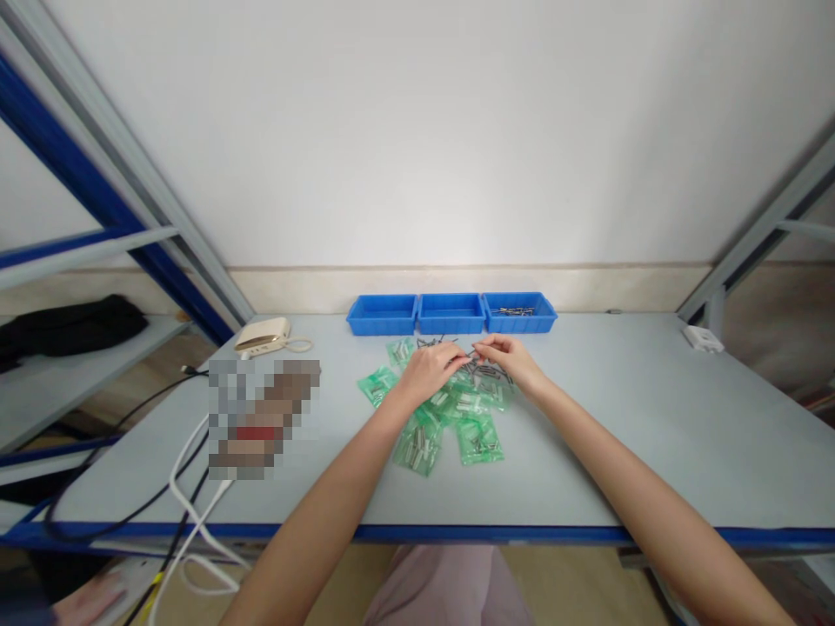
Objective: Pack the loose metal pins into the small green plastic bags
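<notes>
My left hand point(429, 372) is closed, its fingertips pinched over the pile in the middle of the table. Facing it, my right hand point(512, 358) is pinched too. A thin dark metal rod point(470, 354) shows between the two sets of fingertips; its exact kind is too small to make out. Beneath and around the hands lie loose metal rods point(490, 374) and several green plastic bags point(417, 443) with short metal pieces inside. Part of the pile is hidden by my left hand.
Behind the pile, three blue bins stand in a row: left point(382, 326), middle point(450, 323) and right point(522, 323), the last holding metal rods. A cream device point(264, 336) and cables point(189, 496) lie left. Another person's hand point(91, 600) shows at lower left.
</notes>
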{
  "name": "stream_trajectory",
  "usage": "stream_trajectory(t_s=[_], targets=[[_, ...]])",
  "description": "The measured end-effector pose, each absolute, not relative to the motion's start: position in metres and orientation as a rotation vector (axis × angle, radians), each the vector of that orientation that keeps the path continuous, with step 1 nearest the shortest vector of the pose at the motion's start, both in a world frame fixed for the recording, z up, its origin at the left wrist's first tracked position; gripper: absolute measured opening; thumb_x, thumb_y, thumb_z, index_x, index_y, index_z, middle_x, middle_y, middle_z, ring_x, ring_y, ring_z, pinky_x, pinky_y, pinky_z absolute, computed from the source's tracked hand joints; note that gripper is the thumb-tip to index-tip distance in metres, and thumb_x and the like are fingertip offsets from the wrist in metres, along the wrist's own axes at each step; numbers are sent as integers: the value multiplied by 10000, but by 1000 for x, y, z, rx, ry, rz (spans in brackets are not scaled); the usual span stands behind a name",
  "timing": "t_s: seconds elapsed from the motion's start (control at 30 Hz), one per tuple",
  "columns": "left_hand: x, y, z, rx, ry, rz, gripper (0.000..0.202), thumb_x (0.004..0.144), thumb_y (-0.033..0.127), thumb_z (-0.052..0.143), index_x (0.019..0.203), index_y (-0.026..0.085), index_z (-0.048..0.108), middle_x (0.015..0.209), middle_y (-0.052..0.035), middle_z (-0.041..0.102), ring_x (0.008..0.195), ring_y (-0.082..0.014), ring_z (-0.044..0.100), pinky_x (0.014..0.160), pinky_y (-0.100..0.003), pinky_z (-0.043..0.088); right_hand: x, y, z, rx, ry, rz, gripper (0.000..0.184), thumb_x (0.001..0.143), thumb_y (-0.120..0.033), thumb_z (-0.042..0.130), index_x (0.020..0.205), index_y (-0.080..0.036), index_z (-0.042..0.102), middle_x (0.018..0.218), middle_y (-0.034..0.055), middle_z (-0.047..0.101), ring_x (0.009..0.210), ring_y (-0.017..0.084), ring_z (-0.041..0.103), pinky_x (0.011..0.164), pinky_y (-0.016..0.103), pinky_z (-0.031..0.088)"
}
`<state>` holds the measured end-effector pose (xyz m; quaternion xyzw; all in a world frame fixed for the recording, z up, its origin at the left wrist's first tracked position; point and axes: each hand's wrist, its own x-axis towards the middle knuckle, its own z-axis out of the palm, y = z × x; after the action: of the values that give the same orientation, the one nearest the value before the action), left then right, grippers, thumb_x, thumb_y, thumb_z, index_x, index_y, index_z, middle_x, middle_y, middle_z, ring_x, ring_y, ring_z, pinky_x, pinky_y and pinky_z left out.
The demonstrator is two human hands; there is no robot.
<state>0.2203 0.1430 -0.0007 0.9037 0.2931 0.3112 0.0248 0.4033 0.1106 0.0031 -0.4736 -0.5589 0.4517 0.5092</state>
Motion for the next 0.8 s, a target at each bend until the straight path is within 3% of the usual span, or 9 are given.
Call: stream_trajectory(t_s=[0.17, 0.4, 0.6, 0.8], targets=[[221, 142, -1, 2820, 894, 1020, 235, 931, 318, 445, 879, 175, 624, 851, -17, 687, 764, -139, 637, 682, -224, 439, 404, 113, 0, -1113, -1401, 1062, 312, 658, -485, 662, 736, -188, 608, 731, 25, 658, 662, 141, 578, 686, 296, 457], [222, 136, 8, 2747, 1014, 951, 258, 948, 300, 403, 855, 172, 608, 714, -1, 655, 632, -121, 607, 603, -208, 405, 404, 104, 6, -1279, -1605, 595, 244, 779, -417, 569, 719, -188, 628, 727, 16, 649, 644, 139, 532, 645, 271, 395], [222, 136, 7, 2766, 986, 980, 276, 955, 318, 381, 896, 175, 611, 722, -6, 649, 628, -117, 595, 629, -211, 407, 403, 99, 11, -1366, -1673, 541, 354, 857, -432, 464, 644, -180, 594, 643, 6, 614, 585, 128, 507, 600, 250, 368], [220, 135, 8, 2730, 1043, 952, 289, 954, 286, 376, 842, 177, 619, 687, 0, 641, 605, -118, 586, 628, -215, 405, 405, 95, 16, -1265, -1791, 479, 231, 844, -394, 519, 786, -201, 630, 747, 1, 660, 645, 134, 546, 650, 249, 385]])
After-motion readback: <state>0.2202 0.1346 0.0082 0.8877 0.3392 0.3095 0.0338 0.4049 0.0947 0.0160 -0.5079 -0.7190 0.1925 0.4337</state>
